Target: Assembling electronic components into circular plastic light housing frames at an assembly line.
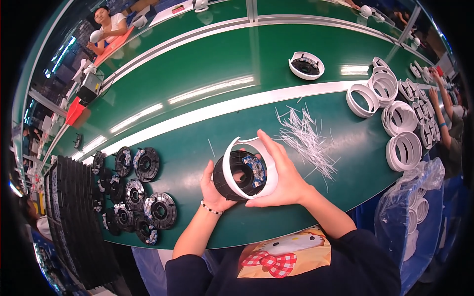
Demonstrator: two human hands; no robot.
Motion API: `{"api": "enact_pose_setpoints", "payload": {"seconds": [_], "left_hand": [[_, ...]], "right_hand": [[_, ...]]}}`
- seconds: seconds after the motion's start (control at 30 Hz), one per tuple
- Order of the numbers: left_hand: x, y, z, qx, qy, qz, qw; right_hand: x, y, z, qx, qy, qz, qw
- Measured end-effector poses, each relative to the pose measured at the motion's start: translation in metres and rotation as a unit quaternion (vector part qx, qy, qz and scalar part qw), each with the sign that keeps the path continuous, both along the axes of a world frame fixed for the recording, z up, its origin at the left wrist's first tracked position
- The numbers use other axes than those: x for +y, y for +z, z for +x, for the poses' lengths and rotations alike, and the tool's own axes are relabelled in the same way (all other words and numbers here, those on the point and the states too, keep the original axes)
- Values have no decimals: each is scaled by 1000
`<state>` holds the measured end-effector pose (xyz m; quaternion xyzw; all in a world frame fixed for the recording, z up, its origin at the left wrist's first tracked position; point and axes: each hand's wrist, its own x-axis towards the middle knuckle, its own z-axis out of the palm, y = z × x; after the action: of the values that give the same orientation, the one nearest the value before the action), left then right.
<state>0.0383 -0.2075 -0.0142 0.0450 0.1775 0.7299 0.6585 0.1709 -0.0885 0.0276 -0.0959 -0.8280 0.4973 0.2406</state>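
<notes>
Both my hands are raised over the green table, bringing two round parts together. My left hand [212, 190] grips a black round plastic base [220, 180] from its left and lower side. A blue circuit board [257, 172] shows on that base, which has a hole in its middle. My right hand [286, 180] is wrapped round the right side of a white ring-shaped housing [227, 170] with a notch in its upper rim. The housing lies over the black base, slightly tilted; whether the two are locked together I cannot tell.
Several black bases with boards [160, 211] lie at left beside stacked black trays [69, 212]. Thin white strips [306, 140] are heaped beyond my right hand. White rings [387, 153] stand at right, above a plastic-lined blue bin [429, 232]. A white housing [320, 67] sits on the far conveyor. Other people work nearby.
</notes>
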Motion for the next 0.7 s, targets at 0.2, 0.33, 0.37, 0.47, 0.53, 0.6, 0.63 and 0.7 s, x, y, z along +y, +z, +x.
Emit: {"api": "enact_pose_setpoints", "payload": {"seconds": [0.2,0.33,0.37,0.47,0.53,0.6,0.63,0.7], "left_hand": [[5,-2,7,34,58,1,998],[10,-2,20,59,89,-32,994],[10,-1,22,69,103,-31,992],[7,0,21,50,97,-16,994],[1,-4,16,23,73,-2,997],[-3,-17,12,6,36,1,999],[-5,-15,14,9,37,-27,999],[-6,-19,16,31,38,-5,999]], "right_hand": [[-19,-14,3,4,-63,48,997],[-32,-14,-2,18,-90,149,985],[-33,-13,-1,17,-92,148,985],[-23,-12,-2,2,-63,125,990],[-17,-5,0,-38,-11,135,990],[-9,2,-1,-52,30,147,987],[-5,4,0,-67,71,157,983],[0,6,1,-60,79,160,982]]}}
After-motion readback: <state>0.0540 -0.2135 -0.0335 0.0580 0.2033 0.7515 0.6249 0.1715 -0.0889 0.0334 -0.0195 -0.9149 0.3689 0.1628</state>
